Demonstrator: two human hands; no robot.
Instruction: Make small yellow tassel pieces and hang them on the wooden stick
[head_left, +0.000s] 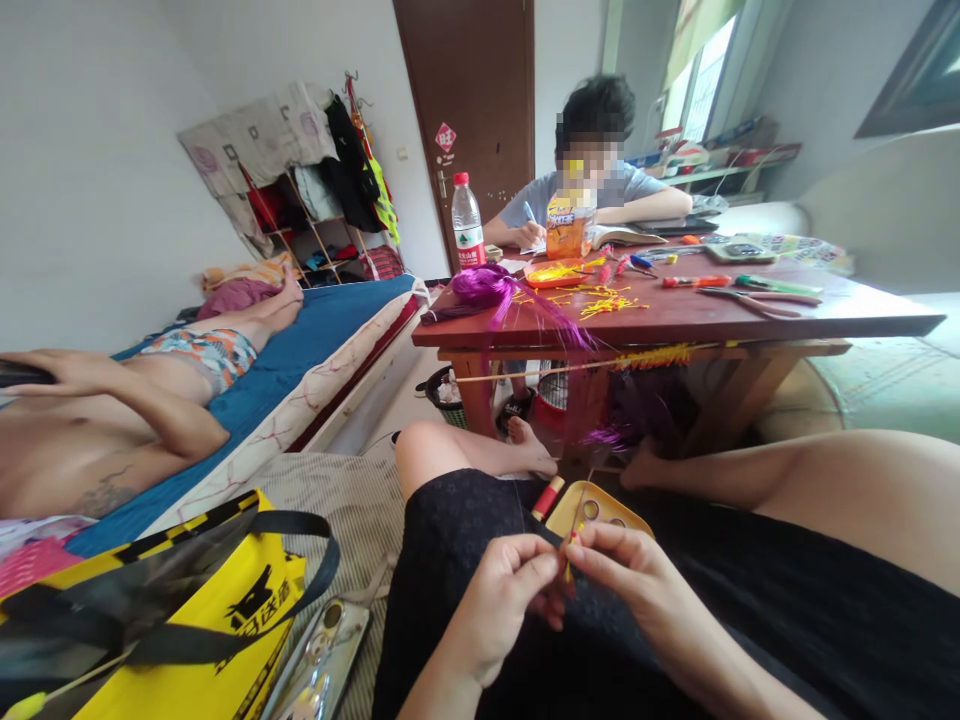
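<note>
Over my lap, my left hand [514,590] and my right hand [619,565] meet fingertip to fingertip. Between them they pinch a small bundle of yellow stems with red tips [569,567]; its lower end hangs below the fingers. A thin dark line runs up from the pinch, too fine to name. Just beyond my fingers a yellow tray [634,522] rests on the black cloth over my legs, with the ring handles of scissors [591,510] in it. Beside the tray lies a spool of red thread [548,498].
A wooden table [862,312] ahead holds purple strands [487,287], yellow stems [611,303], pliers [765,300] and a water bottle [467,225]. Behind it a person [592,150] writes. Another person [97,420] lies on the bed at left. A yellow bag [247,620] stands near my left.
</note>
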